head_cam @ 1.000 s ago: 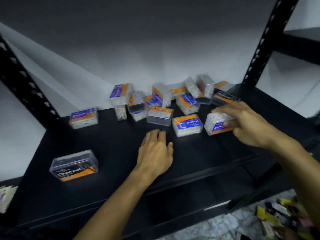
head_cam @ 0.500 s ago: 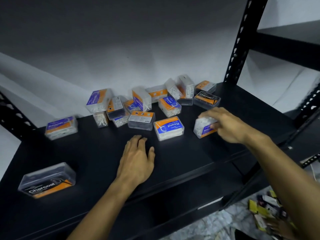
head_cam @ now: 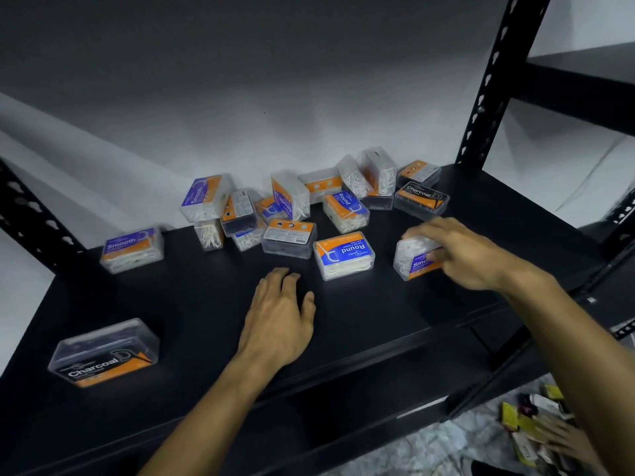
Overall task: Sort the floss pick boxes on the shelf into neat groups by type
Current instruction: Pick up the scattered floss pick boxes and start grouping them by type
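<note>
Black shelf [head_cam: 192,304] carries scattered floss pick boxes [head_cam: 344,254] near its back.

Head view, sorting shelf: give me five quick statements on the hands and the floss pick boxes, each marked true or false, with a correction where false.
1. The right hand grips a Smooth box. True.
2. The left hand holds a Charcoal box. False: it rests flat on the shelf, holding nothing.
3. A Charcoal box lies alone near the shelf's front left. True.
4. The Round box by the left fingertips is stacked on another box. False: it lies directly on the shelf.
5. All boxes stand in neat groups. False: most sit in a jumbled heap against the wall.
</note>
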Demonstrator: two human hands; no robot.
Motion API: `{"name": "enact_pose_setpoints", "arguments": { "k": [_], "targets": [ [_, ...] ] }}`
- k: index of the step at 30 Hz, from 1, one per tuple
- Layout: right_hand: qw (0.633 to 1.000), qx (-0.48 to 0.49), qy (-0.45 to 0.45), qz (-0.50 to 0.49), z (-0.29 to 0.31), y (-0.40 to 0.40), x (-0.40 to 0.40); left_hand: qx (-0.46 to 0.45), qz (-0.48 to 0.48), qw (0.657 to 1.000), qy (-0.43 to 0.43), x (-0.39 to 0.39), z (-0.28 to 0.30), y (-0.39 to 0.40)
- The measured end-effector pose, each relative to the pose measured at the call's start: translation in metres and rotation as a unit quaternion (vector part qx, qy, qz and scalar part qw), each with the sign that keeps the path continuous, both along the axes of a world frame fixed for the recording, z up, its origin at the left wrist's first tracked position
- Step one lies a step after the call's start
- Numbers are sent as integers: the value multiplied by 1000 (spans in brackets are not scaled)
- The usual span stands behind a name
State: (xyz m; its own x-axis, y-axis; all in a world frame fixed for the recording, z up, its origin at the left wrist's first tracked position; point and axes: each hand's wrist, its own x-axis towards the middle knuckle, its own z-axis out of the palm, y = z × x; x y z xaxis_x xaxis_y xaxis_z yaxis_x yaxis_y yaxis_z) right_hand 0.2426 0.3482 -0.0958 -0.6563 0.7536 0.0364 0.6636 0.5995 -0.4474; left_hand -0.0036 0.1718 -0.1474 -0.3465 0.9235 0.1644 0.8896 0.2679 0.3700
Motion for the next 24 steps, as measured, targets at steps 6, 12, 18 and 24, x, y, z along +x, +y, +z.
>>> {"name": "enact_pose_setpoints", "arguments": {
  "k": [6,12,18,24],
  "targets": [
    [1000,4,-9,-5,2,-8,-1,-1,1,1000,5,1,1,-1],
    [1000,5,-10,5,3,-15,-5,3,-1,1000,3,1,1,-1],
    [1000,-10,-25,11,11,-20,-5,12,0,1000,5,1,0,-1],
    [1000,10,2,28,29,-28,-17,11,-1,1000,-2,0,1,-1]
  ]
}}
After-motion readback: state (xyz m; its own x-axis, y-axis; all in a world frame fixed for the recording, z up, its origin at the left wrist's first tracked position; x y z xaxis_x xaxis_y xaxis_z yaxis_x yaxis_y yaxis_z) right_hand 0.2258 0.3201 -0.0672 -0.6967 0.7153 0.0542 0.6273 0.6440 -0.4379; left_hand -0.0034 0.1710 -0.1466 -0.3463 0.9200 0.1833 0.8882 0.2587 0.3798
